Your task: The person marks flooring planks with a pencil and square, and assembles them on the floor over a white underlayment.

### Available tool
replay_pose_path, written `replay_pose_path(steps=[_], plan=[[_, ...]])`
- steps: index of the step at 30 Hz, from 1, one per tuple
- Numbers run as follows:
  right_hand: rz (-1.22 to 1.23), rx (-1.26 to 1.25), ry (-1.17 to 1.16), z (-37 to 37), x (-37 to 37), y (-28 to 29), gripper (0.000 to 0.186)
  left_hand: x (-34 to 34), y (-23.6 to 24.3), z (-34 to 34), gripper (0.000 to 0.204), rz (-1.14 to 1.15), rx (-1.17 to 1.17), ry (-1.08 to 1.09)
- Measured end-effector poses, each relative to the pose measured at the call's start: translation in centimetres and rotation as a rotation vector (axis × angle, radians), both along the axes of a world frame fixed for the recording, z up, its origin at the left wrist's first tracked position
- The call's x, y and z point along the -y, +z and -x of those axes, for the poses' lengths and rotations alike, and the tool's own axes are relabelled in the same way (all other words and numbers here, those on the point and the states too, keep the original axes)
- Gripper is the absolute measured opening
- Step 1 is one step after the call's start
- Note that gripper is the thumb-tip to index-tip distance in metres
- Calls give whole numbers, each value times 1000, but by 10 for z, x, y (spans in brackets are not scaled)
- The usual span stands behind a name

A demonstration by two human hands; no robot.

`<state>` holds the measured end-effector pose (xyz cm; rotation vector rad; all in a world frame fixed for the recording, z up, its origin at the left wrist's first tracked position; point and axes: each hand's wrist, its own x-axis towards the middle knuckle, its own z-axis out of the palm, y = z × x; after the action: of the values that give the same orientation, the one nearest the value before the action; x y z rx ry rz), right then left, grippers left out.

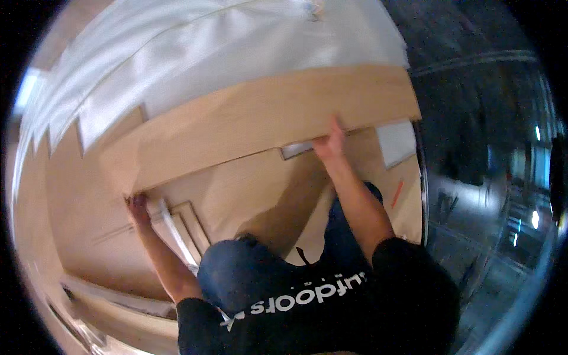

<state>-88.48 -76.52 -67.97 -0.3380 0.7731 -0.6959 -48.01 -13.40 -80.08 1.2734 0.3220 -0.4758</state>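
A long, light wood-coloured floor plank [254, 115] stretches across the view in front of my knees, over the edge of the laid boards and the white sheet. Its near left corner is in my left hand [138, 208], whose fingers are closed at the edge and partly in shadow. My right hand [331, 143] grips the near long edge toward the right end, thumb on top and the other fingers hidden underneath. Below the plank's near edge, beside my right wrist, a small gap shows white [297, 149].
Laid boards [71, 207] with a stepped edge extend left, and the white sheet [195, 50] covers the far area. Cut strips [184, 228] lie by my left knee. A red stick-like object [397, 194] lies right of my legs. A dark, reflective surface [473, 148] borders the right.
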Motion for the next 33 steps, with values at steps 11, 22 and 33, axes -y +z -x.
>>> replay_pose_path(steps=[11,22,33], plan=[[-73,-252,-266,7,112,-29,35,124,-16,-11,41,-104,-262,-164],[48,-512,69,11,152,-57,27,157,22,22,44,-141,-192,-271],[178,-748,297,8,187,-48,31,136,-3,-6,34,-182,-269,-312]])
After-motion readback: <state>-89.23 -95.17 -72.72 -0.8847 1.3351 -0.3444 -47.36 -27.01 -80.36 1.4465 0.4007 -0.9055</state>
